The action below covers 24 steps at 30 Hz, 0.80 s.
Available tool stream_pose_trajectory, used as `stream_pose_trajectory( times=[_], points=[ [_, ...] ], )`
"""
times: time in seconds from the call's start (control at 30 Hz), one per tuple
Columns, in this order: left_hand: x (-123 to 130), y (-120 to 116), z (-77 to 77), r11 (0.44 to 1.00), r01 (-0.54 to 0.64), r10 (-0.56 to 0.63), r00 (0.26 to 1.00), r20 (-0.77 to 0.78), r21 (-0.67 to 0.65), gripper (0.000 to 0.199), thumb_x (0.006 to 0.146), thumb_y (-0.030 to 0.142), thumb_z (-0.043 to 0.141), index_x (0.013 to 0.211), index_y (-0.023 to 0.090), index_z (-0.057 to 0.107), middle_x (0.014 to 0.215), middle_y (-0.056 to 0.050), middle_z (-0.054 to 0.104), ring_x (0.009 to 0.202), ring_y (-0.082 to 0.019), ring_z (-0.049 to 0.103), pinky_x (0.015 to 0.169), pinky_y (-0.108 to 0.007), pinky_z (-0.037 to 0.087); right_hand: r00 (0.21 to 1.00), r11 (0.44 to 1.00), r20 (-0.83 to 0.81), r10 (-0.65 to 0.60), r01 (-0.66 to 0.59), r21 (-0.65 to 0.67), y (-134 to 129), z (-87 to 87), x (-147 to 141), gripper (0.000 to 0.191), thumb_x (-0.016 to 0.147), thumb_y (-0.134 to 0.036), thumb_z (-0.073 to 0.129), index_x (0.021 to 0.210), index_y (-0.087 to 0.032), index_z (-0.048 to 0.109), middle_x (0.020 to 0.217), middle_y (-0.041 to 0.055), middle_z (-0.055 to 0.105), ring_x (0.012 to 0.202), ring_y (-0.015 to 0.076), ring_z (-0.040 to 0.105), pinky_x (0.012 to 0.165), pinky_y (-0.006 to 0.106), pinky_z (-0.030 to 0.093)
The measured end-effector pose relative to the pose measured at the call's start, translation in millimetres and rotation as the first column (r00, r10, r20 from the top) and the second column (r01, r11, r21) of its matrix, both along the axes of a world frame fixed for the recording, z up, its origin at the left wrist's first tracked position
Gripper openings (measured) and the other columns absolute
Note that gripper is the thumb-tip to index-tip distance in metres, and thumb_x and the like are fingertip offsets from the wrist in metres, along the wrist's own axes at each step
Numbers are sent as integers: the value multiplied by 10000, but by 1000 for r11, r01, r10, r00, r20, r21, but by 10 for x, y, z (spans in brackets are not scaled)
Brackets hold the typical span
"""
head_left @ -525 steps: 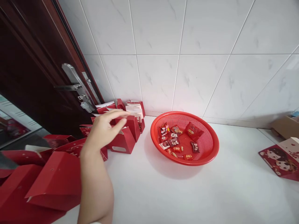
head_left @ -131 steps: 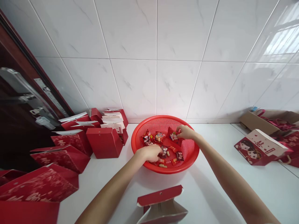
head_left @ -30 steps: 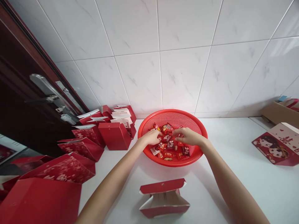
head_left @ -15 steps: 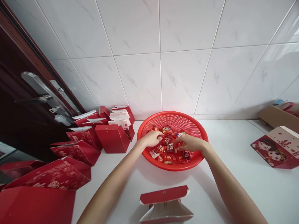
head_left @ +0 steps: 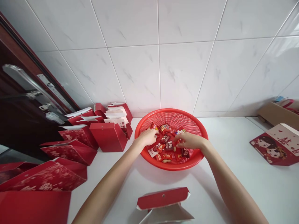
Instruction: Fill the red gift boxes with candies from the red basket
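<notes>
Unlike in the earliest frame, we now see one opened red box at bottom centre, its lower part cut off, and two hands, left hand and right hand, among candies inside one red basket mid-frame. Fingers curl narrowly; we cannot tell whether either grips anything.

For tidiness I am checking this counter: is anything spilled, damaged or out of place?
Nothing clearly stands out. All visible candies lie inside the red basket. The open box in front is partly out of frame, so I cannot fully judge it.
</notes>
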<state>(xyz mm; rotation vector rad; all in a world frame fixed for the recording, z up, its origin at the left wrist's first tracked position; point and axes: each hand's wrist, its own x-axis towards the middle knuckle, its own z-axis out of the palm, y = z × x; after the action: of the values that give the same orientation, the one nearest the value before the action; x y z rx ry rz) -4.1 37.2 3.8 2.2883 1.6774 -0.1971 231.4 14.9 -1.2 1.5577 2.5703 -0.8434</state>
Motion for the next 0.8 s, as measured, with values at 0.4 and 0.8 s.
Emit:
stream_pose_trajectory(
  times=[0.4, 0.8],
  points=[
    [46, -65, 90, 984, 162, -165, 985, -42, -75, 258, 840, 166, 681, 1069, 230, 778, 1101, -96, 786, 1039, -295, 737, 812, -318, 546, 1000, 1000, -9, -2, 2, -26, 2, 6, 7, 214, 930, -248, 632, 1081, -237, 782, 1103, 80, 773, 1015, 274, 699, 780, 322, 515],
    [71, -50, 60, 950, 257, -279, 954, -110, -179, 251, 710, 220, 812, 934, 203, 701, 1002, -93, 766, 898, -292, 722, 647, -292, 486, 991, 992, 61, -116, 112, 55, 31, -8, 2, 403, 954, -92, 467, 1210, -192, 761, 1139, 136, 764, 1067, 299, 696, 815, 340, 493]
  ],
)
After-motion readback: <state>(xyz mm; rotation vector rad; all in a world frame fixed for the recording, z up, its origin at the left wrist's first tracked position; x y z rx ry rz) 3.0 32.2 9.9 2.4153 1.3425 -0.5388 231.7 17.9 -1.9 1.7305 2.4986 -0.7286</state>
